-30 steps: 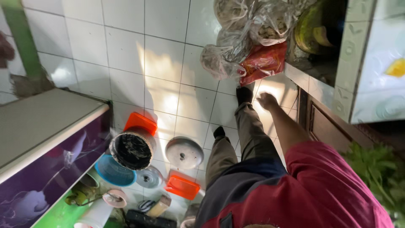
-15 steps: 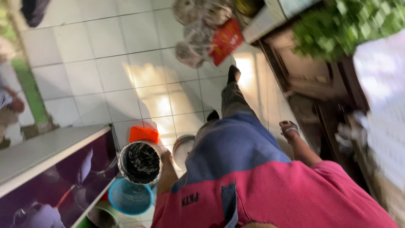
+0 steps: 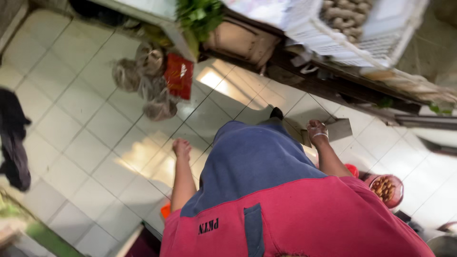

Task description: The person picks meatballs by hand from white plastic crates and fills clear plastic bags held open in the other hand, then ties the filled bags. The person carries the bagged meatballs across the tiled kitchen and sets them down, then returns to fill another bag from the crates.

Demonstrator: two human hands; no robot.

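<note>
I look down my red and blue shirt [image 3: 266,190] to a white tiled floor [image 3: 85,143]. My left hand [image 3: 182,147] hangs at my side over the tiles, fingers curled in, holding nothing. My right hand [image 3: 317,131] hangs on the other side and grips a flat grey rectangular blade [image 3: 339,129], like a cleaver, that points away from my leg. A dark shoe [image 3: 276,113] shows ahead of my legs.
Clear bags [image 3: 143,76] and a red bag [image 3: 179,75] lie on the floor ahead left. A stall edge runs across the top with greens [image 3: 200,14] and a white crate of pale roots [image 3: 362,28]. A red bowl of brown nuts [image 3: 386,189] sits right. Dark cloth [image 3: 12,138] hangs left.
The view has swung right: the purple counter and the round containers have left the picture, the stall with the crate has come in. My right hand now shows the blade in it.
</note>
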